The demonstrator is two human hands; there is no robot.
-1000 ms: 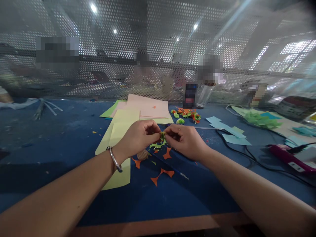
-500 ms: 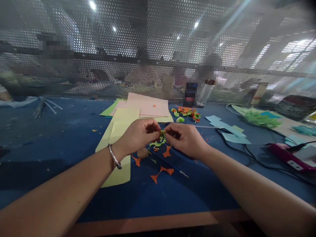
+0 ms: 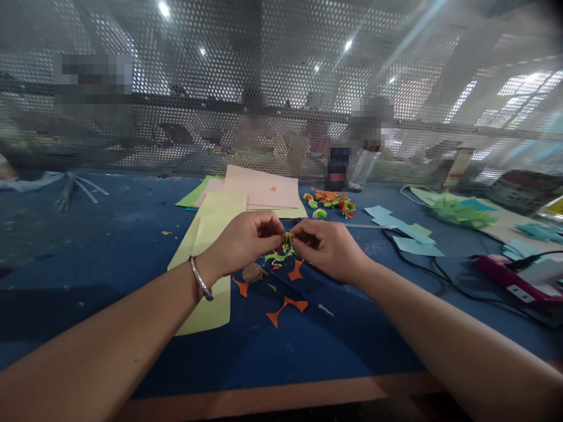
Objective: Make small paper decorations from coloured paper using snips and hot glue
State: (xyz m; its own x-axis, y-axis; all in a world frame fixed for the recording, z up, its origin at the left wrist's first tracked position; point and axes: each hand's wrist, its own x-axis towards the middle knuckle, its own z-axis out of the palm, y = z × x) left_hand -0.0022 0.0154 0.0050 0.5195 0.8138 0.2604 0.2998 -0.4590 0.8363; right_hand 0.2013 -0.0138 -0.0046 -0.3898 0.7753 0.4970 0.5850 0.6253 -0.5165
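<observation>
Between their fingertips, my left hand (image 3: pixel 257 237) and my right hand (image 3: pixel 328 243) pinch a small yellow-green paper piece (image 3: pixel 288 238). Both hands are closed, and the fingers hide most of it. Under them lie light green paper scraps (image 3: pixel 279 255) on the blue table. Orange paper scraps (image 3: pixel 295 270) and a round tan disc (image 3: pixel 253 272) are close by. A blue pen-like tool (image 3: pixel 303 293) rests slantwise below my hands. Yellow paper sheets (image 3: pixel 206 310) spread beneath my left wrist.
Behind my hands are pink sheets (image 3: pixel 264 184) and a pile of orange and green paper pieces (image 3: pixel 332 201). Light blue slips (image 3: pixel 416 245), black cables and a magenta power strip (image 3: pixel 505 278) lie to the right. A perforated metal screen (image 3: pixel 197 117) closes off the back.
My hands keep the same pinch on the small paper piece, with hardly any finger movement. The whole view has shifted very slightly.
</observation>
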